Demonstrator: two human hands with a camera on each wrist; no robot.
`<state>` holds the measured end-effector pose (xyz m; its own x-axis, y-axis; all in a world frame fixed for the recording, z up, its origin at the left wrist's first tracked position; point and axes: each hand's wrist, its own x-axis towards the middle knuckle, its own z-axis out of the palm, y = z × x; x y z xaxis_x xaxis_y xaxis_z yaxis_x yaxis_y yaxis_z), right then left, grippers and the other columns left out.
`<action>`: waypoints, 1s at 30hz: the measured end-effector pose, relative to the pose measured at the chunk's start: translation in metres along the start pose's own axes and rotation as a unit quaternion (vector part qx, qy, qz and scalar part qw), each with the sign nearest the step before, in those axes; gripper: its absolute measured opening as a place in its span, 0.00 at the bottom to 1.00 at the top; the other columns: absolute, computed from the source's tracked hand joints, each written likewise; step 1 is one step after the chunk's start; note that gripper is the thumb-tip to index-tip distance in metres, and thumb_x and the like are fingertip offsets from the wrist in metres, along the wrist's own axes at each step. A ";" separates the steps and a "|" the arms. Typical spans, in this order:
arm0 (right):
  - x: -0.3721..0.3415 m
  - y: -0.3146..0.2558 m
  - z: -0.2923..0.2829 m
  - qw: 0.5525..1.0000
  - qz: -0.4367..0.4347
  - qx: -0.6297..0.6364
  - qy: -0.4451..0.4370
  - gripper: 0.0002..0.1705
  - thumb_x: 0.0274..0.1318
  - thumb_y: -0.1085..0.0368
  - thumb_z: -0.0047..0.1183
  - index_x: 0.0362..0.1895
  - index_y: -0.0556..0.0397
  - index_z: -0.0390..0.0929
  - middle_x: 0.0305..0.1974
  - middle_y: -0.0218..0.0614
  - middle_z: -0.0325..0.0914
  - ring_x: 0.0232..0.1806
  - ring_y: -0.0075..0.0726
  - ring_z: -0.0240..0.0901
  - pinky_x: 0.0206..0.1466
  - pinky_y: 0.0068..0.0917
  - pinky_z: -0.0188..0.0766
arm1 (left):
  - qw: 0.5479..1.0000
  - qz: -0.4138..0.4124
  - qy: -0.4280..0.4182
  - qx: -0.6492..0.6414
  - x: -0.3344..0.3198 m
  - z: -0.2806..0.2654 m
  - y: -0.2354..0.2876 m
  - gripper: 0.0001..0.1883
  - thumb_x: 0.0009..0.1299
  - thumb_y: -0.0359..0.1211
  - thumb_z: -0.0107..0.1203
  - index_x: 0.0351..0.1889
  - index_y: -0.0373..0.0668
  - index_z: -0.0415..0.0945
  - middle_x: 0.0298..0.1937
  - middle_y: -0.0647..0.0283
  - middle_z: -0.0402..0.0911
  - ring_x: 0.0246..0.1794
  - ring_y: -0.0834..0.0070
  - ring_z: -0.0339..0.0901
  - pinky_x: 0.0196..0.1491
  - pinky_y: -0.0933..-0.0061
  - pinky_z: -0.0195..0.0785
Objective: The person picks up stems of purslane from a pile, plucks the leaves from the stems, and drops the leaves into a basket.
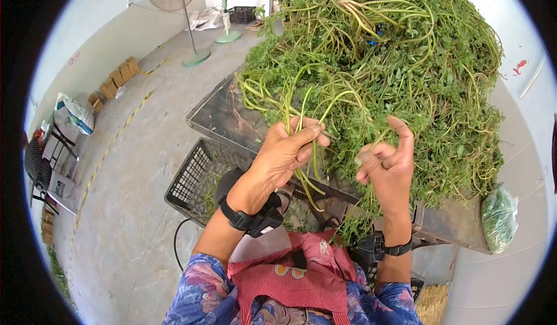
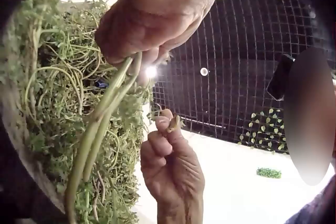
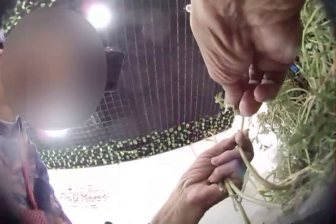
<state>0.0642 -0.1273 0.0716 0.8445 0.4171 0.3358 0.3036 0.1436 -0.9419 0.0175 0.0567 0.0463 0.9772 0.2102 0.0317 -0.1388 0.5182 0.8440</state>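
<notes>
Several long green stems [image 1: 309, 190] of a leafy plant are gripped in my left hand [image 1: 285, 151], their lower ends hanging below the palm. In the left wrist view these thick stems [image 2: 93, 129] run down from the curled fingers. Facing it, my right hand [image 1: 391, 165] pinches a small sprig between thumb and fingertip; a bit of its leaf [image 3: 220, 99] shows beside the fingertips in the right wrist view. Both hands are in front of a big heap of leafy greens [image 1: 406, 87], the right one overlapping its near side.
The heap lies on a dark table [image 1: 216, 107]. A black plastic crate [image 1: 188, 180] with plant scraps stands on the floor below it. A bag of greens [image 1: 499, 220] sits at the table's right corner. Two standing fans [image 1: 187, 17] and cardboard boxes [image 1: 119, 75] are farther off.
</notes>
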 end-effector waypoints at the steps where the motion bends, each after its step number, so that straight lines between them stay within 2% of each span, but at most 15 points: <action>1: -0.002 0.002 0.001 1.000 0.005 0.002 0.001 0.39 0.49 0.79 0.52 0.63 0.54 0.46 0.25 0.33 0.75 0.19 0.21 0.69 0.20 0.14 0.65 | 1.000 0.003 -0.003 -0.009 0.000 0.001 -0.003 0.07 0.66 0.28 0.52 0.40 0.36 0.72 0.27 0.61 0.78 0.12 0.90 0.59 0.11 0.90 0.46; 4: -0.006 0.005 0.004 0.990 -0.025 -0.129 -0.048 0.54 0.44 0.81 0.52 0.70 0.50 0.31 0.21 0.30 0.74 0.18 0.20 0.66 0.22 0.16 0.64 | 1.000 -0.016 -0.016 -0.015 0.000 0.002 -0.007 0.08 0.66 0.27 0.52 0.41 0.35 0.71 0.27 0.63 0.77 0.12 0.89 0.59 0.12 0.90 0.47; 5: -0.006 0.008 0.005 0.991 -0.018 -0.127 -0.046 0.54 0.44 0.81 0.52 0.70 0.50 0.31 0.21 0.30 0.74 0.18 0.20 0.66 0.22 0.16 0.64 | 0.999 -0.022 -0.022 -0.010 0.000 0.003 -0.008 0.08 0.66 0.27 0.52 0.41 0.35 0.71 0.27 0.64 0.76 0.12 0.89 0.59 0.12 0.90 0.47; 8: -0.002 0.021 0.009 0.984 -0.012 -0.137 -0.117 0.53 0.45 0.79 0.52 0.70 0.47 0.31 0.19 0.30 0.73 0.18 0.20 0.67 0.22 0.18 0.64 | 0.998 -0.046 -0.039 -0.001 -0.001 0.004 -0.015 0.09 0.66 0.29 0.53 0.41 0.36 0.71 0.27 0.65 0.76 0.12 0.89 0.59 0.12 0.89 0.46; 12: 0.003 0.025 0.012 0.990 0.045 -0.039 -0.125 0.54 0.48 0.77 0.53 0.70 0.44 0.27 0.19 0.31 0.74 0.15 0.22 0.67 0.19 0.18 0.63 | 0.997 -0.050 -0.053 0.016 0.001 0.003 -0.019 0.08 0.65 0.31 0.56 0.38 0.37 0.73 0.25 0.67 0.75 0.12 0.89 0.59 0.13 0.89 0.45; 17: 0.005 0.027 0.013 0.991 0.068 -0.025 -0.111 0.55 0.48 0.77 0.53 0.70 0.42 0.28 0.20 0.32 0.75 0.15 0.21 0.68 0.16 0.17 0.63 | 0.993 -0.092 -0.066 0.023 0.000 0.002 -0.018 0.08 0.64 0.31 0.58 0.36 0.37 0.73 0.24 0.67 0.75 0.12 0.89 0.59 0.13 0.88 0.46; 20: 0.005 0.031 0.016 0.992 0.072 -0.014 -0.101 0.55 0.47 0.77 0.54 0.70 0.41 0.28 0.20 0.32 0.76 0.15 0.20 0.68 0.16 0.16 0.62 | 0.994 -0.097 -0.036 0.044 0.001 0.006 -0.022 0.08 0.62 0.31 0.60 0.35 0.37 0.75 0.23 0.68 0.75 0.12 0.90 0.59 0.13 0.88 0.45; 22: 0.005 0.034 0.016 0.992 0.076 -0.011 -0.103 0.56 0.47 0.77 0.54 0.70 0.40 0.28 0.20 0.32 0.76 0.15 0.20 0.68 0.15 0.16 0.62 | 0.996 -0.061 -0.035 0.061 0.002 0.008 -0.026 0.07 0.61 0.31 0.61 0.31 0.37 0.76 0.22 0.69 0.75 0.11 0.91 0.58 0.13 0.88 0.45; 25: 0.003 0.035 0.015 0.992 0.080 -0.008 -0.101 0.55 0.45 0.77 0.56 0.70 0.41 0.32 0.21 0.31 0.76 0.16 0.19 0.68 0.17 0.16 0.63 | 0.996 -0.044 -0.034 0.067 0.001 0.009 -0.027 0.07 0.61 0.31 0.61 0.30 0.37 0.78 0.22 0.70 0.75 0.11 0.91 0.57 0.13 0.88 0.45; 27: 0.000 0.031 0.014 0.995 0.060 -0.032 -0.077 0.50 0.45 0.76 0.57 0.70 0.43 0.42 0.21 0.29 0.75 0.17 0.17 0.67 0.19 0.15 0.64 | 0.996 -0.061 -0.023 0.068 0.002 0.005 -0.027 0.07 0.61 0.31 0.61 0.31 0.37 0.78 0.22 0.70 0.75 0.11 0.91 0.57 0.12 0.88 0.44; 28: 0.000 0.033 0.008 0.999 0.021 -0.028 -0.024 0.42 0.45 0.75 0.57 0.66 0.46 0.55 0.22 0.28 0.75 0.19 0.15 0.67 0.20 0.14 0.64 | 0.994 -0.077 -0.012 0.070 0.003 0.002 -0.028 0.07 0.61 0.31 0.61 0.31 0.37 0.78 0.22 0.70 0.75 0.11 0.92 0.56 0.12 0.88 0.43; 29: 0.002 0.037 0.000 0.996 -0.034 -0.062 0.050 0.28 0.49 0.72 0.57 0.57 0.51 0.69 0.23 0.26 0.76 0.21 0.14 0.67 0.20 0.13 0.64 | 0.994 -0.082 -0.008 0.067 0.003 0.000 -0.027 0.07 0.61 0.31 0.61 0.31 0.37 0.78 0.22 0.70 0.75 0.11 0.92 0.56 0.12 0.88 0.43; 30: 0.005 0.039 -0.012 0.993 -0.046 -0.086 0.066 0.21 0.51 0.68 0.56 0.52 0.52 0.73 0.24 0.27 0.75 0.22 0.15 0.67 0.20 0.13 0.63 | 0.994 -0.089 -0.017 0.058 0.003 0.000 -0.026 0.07 0.61 0.31 0.61 0.32 0.37 0.78 0.22 0.69 0.75 0.10 0.92 0.56 0.12 0.88 0.43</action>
<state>0.0850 -0.1304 0.0368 0.8564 0.2865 0.4295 0.4441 0.0152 -0.8958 0.0235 0.0443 0.0243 0.9897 0.0949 -0.1074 0.0542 0.4458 0.8935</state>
